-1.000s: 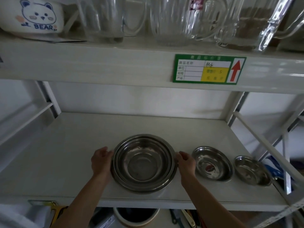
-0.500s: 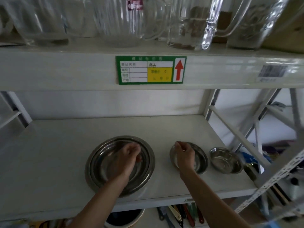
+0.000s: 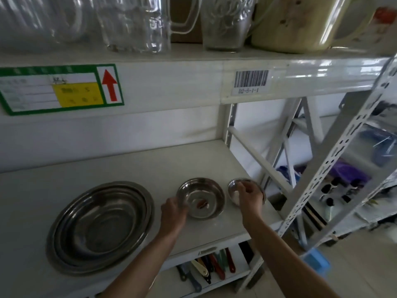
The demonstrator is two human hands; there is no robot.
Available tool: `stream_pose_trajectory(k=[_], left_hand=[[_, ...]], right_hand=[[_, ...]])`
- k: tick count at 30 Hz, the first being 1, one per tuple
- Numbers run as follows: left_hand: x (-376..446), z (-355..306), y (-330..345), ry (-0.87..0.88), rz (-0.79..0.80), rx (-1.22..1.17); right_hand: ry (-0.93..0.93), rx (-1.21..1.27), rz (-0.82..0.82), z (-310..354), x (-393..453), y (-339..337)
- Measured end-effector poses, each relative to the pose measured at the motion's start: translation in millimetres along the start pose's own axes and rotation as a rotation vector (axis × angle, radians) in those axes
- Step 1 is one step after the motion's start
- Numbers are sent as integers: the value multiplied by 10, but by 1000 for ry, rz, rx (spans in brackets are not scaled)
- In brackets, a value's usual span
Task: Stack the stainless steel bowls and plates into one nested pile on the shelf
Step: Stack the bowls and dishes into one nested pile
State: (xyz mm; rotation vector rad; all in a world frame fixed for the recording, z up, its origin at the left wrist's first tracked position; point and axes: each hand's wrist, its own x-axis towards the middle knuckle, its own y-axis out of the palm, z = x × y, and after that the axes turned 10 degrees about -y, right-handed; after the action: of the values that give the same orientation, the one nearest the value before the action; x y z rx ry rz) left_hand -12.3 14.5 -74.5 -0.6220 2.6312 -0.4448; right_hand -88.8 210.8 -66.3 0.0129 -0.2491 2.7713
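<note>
A large nested pile of steel bowls sits on the white shelf at the left. To its right stands a medium steel bowl; my left hand grips its left rim. Further right, near the shelf's end, is a small steel bowl, mostly covered by my right hand, whose fingers close on its rim. All the bowls rest upright on the shelf.
Glass jugs and a beige container stand on the upper shelf. A green label and barcode are on its front edge. White perforated uprights rise at the right. Coloured tool handles lie on the shelf below.
My left hand left the large pile and went right to the medium bowl. My right hand moved from the medium bowl to the small one. The view swung right.
</note>
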Motion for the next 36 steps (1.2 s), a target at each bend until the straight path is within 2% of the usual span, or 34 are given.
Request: stream_pose_trajectory(k=[3, 6, 9, 12, 18, 23, 28, 36], left_hand=[[12, 5, 115, 9, -68, 111], [54, 72, 220, -151, -77, 119], [275, 300, 371, -260, -55, 34], [915, 933, 641, -322, -74, -19], [271, 160, 471, -360, -48, -196], [219, 97, 509, -396, -53, -271], [124, 36, 474, -366, -41, -336], [47, -128, 283, -254, -35, -405]], right_hand=[[19, -56, -98, -114, 125, -232], [15, -135, -144, -225, 199, -423], [87, -220, -106, -428, 267, -526], [191, -246, -31, -609, 322, -558], [235, -189, 41, -585, 383, -518], [242, -158, 54, -487, 373, -507], [242, -144, 40, -557, 393, -495], [275, 47, 53, -468, 416, -491]])
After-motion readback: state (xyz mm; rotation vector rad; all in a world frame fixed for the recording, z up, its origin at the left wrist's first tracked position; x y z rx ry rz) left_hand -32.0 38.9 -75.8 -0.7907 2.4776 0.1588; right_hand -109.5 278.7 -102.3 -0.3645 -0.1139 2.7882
